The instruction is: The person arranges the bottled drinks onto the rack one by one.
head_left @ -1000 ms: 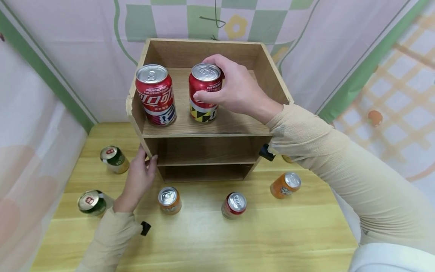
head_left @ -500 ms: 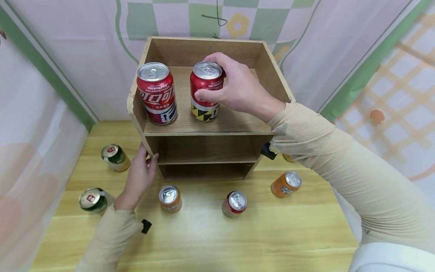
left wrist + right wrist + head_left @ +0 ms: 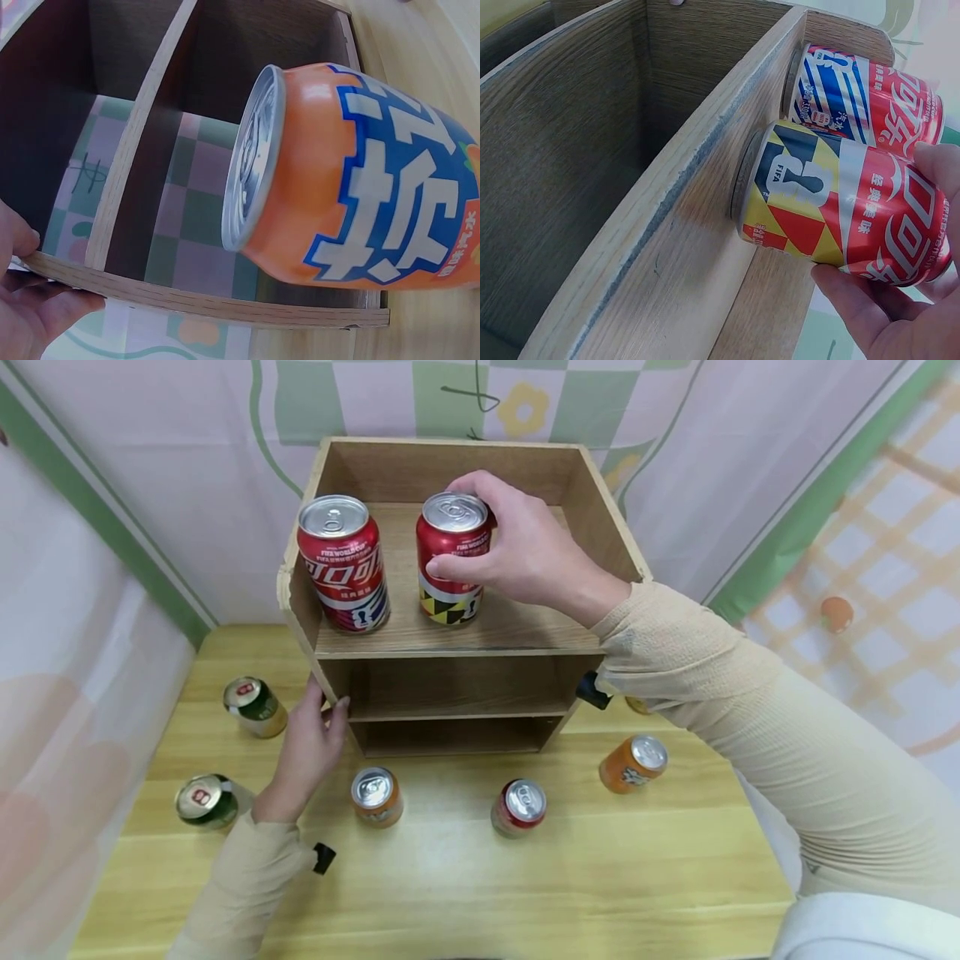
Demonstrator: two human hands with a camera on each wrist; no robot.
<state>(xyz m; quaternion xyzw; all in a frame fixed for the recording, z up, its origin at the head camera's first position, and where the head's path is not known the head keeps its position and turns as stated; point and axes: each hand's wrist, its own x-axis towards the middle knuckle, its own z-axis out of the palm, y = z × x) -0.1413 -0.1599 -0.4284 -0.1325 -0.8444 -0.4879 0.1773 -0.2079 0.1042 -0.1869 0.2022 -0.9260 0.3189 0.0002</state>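
My right hand [image 3: 525, 547] grips a red cola can [image 3: 448, 560] with yellow and black patches, thumb in front and fingers behind. In the right wrist view the base of this cola can [image 3: 832, 202] is right at the top shelf board. A second red cola can [image 3: 343, 564], with blue stripes, stands upright at the left end of that shelf. Low on the left, my left hand [image 3: 307, 747] pinches the side panel of the wooden shelf unit [image 3: 457, 654] between thumb and fingers. An orange soda can [image 3: 360, 180] fills much of the left wrist view, close to that hand.
Two green-topped cans [image 3: 255, 706] stand on the table left of the unit. In front are an orange can [image 3: 377, 797] and a red can [image 3: 517, 807]. Another orange can [image 3: 633, 764] is at the right, with one more partly hidden behind the sleeve. Printed curtains enclose the table.
Almost nothing changes; the head view shifts slightly. Both hands keep their holds, and the cans stay in place.
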